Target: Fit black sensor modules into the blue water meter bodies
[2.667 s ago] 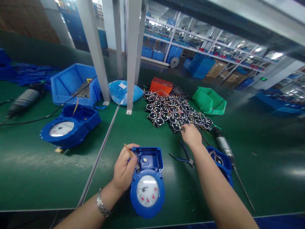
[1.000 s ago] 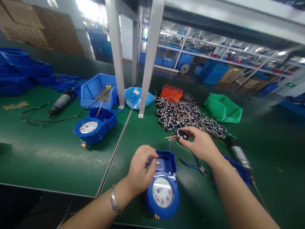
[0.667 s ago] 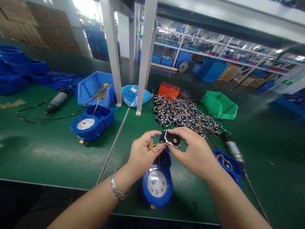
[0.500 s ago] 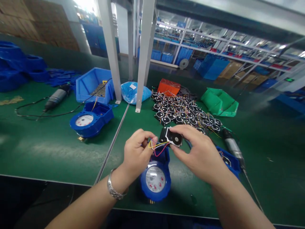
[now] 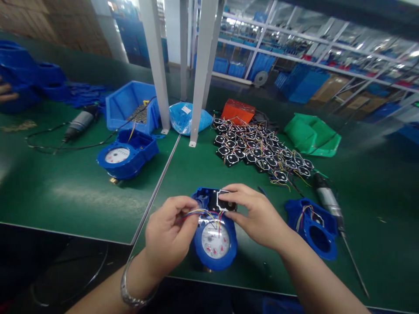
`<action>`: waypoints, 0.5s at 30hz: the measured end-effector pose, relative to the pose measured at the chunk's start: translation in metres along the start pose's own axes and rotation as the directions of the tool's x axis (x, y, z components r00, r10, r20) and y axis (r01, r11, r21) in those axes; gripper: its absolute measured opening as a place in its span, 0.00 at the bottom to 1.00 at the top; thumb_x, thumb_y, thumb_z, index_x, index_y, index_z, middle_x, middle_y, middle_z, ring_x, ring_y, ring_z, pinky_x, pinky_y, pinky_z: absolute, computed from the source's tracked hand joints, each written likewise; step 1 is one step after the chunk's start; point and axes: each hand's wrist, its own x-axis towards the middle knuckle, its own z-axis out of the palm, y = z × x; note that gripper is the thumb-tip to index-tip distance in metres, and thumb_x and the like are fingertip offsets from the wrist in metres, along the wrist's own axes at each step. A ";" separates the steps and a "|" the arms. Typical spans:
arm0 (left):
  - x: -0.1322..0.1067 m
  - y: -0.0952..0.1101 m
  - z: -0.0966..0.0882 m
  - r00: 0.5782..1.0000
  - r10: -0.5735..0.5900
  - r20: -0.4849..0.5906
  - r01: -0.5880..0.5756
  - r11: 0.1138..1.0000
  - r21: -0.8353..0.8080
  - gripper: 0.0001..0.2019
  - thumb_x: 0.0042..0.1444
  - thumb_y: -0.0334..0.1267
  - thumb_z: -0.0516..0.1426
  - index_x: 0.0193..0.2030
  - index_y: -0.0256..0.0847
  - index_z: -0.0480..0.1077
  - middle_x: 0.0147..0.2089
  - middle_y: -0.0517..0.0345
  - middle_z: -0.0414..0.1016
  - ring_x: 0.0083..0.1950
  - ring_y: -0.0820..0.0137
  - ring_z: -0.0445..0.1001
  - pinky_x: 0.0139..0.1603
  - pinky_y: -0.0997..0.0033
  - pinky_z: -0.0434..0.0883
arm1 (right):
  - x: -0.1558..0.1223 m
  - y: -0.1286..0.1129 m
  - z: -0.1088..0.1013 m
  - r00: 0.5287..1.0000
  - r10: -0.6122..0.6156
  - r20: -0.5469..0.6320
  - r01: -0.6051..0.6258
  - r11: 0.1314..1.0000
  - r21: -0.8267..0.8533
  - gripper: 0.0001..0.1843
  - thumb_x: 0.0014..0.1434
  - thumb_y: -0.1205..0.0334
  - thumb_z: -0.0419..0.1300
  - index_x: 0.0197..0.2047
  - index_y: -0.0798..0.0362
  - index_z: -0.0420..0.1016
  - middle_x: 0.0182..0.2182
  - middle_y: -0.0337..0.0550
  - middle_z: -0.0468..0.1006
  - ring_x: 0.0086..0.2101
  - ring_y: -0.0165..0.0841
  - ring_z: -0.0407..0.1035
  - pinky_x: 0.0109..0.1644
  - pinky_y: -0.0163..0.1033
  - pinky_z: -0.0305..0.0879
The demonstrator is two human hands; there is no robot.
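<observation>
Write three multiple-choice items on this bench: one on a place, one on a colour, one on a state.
1. Where is the black module?
A. in the green bin
B. over the open top of the near meter
C. on the orange box

2. What colour is the bin right of the module pile?
A. green
B. red
C. white

3. What is the left hand doing?
A. lying flat on the table
B. gripping the screwdriver
C. pinching the module's wires

Key: 1 B, the right hand holds it there; 2 A, its walls are green; 3 C, coloured wires run from its fingertips.
</observation>
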 end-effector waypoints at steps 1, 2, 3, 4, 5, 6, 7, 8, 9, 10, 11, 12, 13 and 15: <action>0.000 0.001 -0.001 1.000 0.008 0.003 -0.009 1.000 0.027 0.06 0.50 0.26 0.54 0.35 0.38 0.67 0.29 0.61 0.70 0.26 0.77 0.69 0.26 0.81 0.69 | 0.000 0.001 0.001 1.000 0.008 0.020 -0.008 1.000 -0.001 0.21 0.45 0.79 0.62 0.42 0.52 0.71 0.43 0.38 0.67 0.42 0.26 0.63 0.46 0.31 0.63; 0.001 0.002 -0.002 1.000 0.020 0.010 -0.020 0.998 0.056 0.05 0.49 0.26 0.54 0.34 0.38 0.67 0.28 0.61 0.70 0.25 0.78 0.69 0.26 0.81 0.69 | 0.001 0.002 0.002 0.999 0.012 0.032 -0.012 1.000 -0.007 0.21 0.45 0.78 0.62 0.42 0.52 0.71 0.43 0.38 0.67 0.42 0.26 0.63 0.46 0.31 0.63; 0.001 0.002 -0.003 0.999 0.032 0.019 -0.034 0.996 0.081 0.05 0.49 0.27 0.54 0.32 0.38 0.67 0.27 0.61 0.70 0.24 0.78 0.69 0.26 0.80 0.69 | 0.001 0.002 0.003 0.999 0.014 0.043 -0.013 1.000 -0.015 0.21 0.45 0.78 0.62 0.42 0.52 0.71 0.43 0.39 0.67 0.42 0.27 0.63 0.47 0.32 0.63; 0.002 0.002 -0.004 0.999 0.047 0.026 -0.049 0.994 0.101 0.04 0.49 0.27 0.54 0.31 0.38 0.68 0.26 0.62 0.70 0.24 0.78 0.68 0.26 0.80 0.68 | 0.001 0.003 0.004 0.999 0.015 0.052 -0.014 1.000 -0.024 0.20 0.46 0.77 0.62 0.43 0.51 0.71 0.43 0.39 0.67 0.42 0.27 0.63 0.47 0.33 0.63; 0.002 0.002 -0.004 0.998 0.057 0.033 -0.061 0.991 0.117 0.04 0.49 0.27 0.54 0.30 0.38 0.68 0.26 0.62 0.70 0.23 0.78 0.68 0.26 0.80 0.68 | 0.001 0.003 0.004 0.998 0.019 0.063 -0.017 0.999 -0.036 0.20 0.46 0.77 0.61 0.43 0.51 0.71 0.43 0.40 0.67 0.43 0.28 0.63 0.47 0.33 0.63; 0.002 0.001 -0.004 0.997 0.064 0.037 -0.068 0.989 0.128 0.04 0.49 0.27 0.54 0.30 0.38 0.68 0.25 0.63 0.70 0.23 0.78 0.68 0.25 0.79 0.68 | 0.001 0.003 0.004 0.997 0.024 0.074 -0.021 0.999 -0.048 0.20 0.47 0.77 0.61 0.43 0.51 0.71 0.43 0.40 0.66 0.43 0.28 0.63 0.48 0.34 0.63; 0.002 0.000 -0.004 0.997 0.067 0.040 -0.072 0.989 0.132 0.04 0.49 0.27 0.54 0.30 0.38 0.68 0.25 0.63 0.70 0.23 0.78 0.68 0.25 0.79 0.67 | 0.001 0.003 0.005 0.996 0.032 0.085 -0.027 0.998 -0.062 0.20 0.47 0.76 0.61 0.43 0.51 0.71 0.43 0.40 0.66 0.43 0.29 0.63 0.48 0.34 0.63; 0.002 -0.001 -0.004 0.997 0.068 0.042 -0.073 0.988 0.133 0.05 0.48 0.26 0.54 0.30 0.38 0.68 0.25 0.63 0.70 0.23 0.78 0.68 0.26 0.79 0.67 | 0.001 0.003 0.005 0.995 0.040 0.093 -0.033 0.997 -0.076 0.20 0.47 0.76 0.61 0.44 0.51 0.71 0.43 0.40 0.66 0.43 0.29 0.63 0.48 0.35 0.63; 0.001 -0.002 -0.003 0.997 0.064 0.044 -0.070 0.989 0.134 0.05 0.48 0.26 0.53 0.30 0.38 0.67 0.25 0.63 0.70 0.23 0.78 0.68 0.26 0.80 0.67 | 0.001 0.003 0.005 0.994 0.047 0.102 -0.038 0.995 -0.090 0.20 0.47 0.76 0.61 0.44 0.51 0.71 0.43 0.40 0.66 0.43 0.29 0.63 0.48 0.35 0.63; 0.000 -0.002 -0.003 0.997 0.062 0.049 -0.068 0.989 0.133 0.05 0.48 0.26 0.53 0.30 0.38 0.67 0.25 0.64 0.70 0.23 0.78 0.68 0.26 0.80 0.67 | 0.001 0.003 0.005 0.992 0.055 0.110 -0.043 0.994 -0.103 0.20 0.47 0.76 0.61 0.44 0.51 0.71 0.43 0.39 0.66 0.43 0.29 0.63 0.48 0.36 0.63; 0.000 -0.003 -0.003 0.997 0.062 0.054 -0.069 0.989 0.132 0.05 0.48 0.26 0.53 0.30 0.38 0.67 0.25 0.64 0.70 0.23 0.78 0.68 0.26 0.80 0.67 | 0.001 0.003 0.005 0.991 0.062 0.118 -0.048 0.992 -0.114 0.20 0.48 0.76 0.61 0.44 0.51 0.71 0.43 0.39 0.66 0.43 0.29 0.62 0.48 0.36 0.63; 0.000 -0.003 -0.002 0.996 0.064 0.057 -0.071 0.989 0.132 0.05 0.48 0.25 0.53 0.29 0.39 0.67 0.25 0.64 0.70 0.23 0.79 0.68 0.26 0.80 0.66 | 0.002 0.003 0.006 0.990 0.066 0.127 -0.051 0.991 -0.123 0.20 0.48 0.76 0.61 0.44 0.51 0.71 0.44 0.39 0.66 0.43 0.29 0.62 0.48 0.36 0.63; 0.001 -0.004 -0.002 0.996 0.066 0.060 -0.074 0.989 0.132 0.06 0.48 0.25 0.53 0.29 0.39 0.67 0.25 0.65 0.70 0.23 0.79 0.67 0.25 0.81 0.66 | 0.003 0.003 0.006 0.988 0.070 0.137 -0.051 0.990 -0.133 0.20 0.48 0.75 0.61 0.44 0.51 0.71 0.44 0.39 0.66 0.43 0.29 0.62 0.49 0.37 0.63; 0.003 -0.005 -0.001 0.995 0.065 0.078 -0.075 0.990 0.123 0.06 0.47 0.25 0.53 0.30 0.39 0.66 0.25 0.65 0.70 0.23 0.79 0.67 0.25 0.81 0.66 | 0.004 0.004 0.008 0.985 0.060 0.161 -0.033 0.986 -0.161 0.18 0.50 0.74 0.60 0.44 0.51 0.71 0.44 0.39 0.66 0.43 0.30 0.62 0.49 0.38 0.62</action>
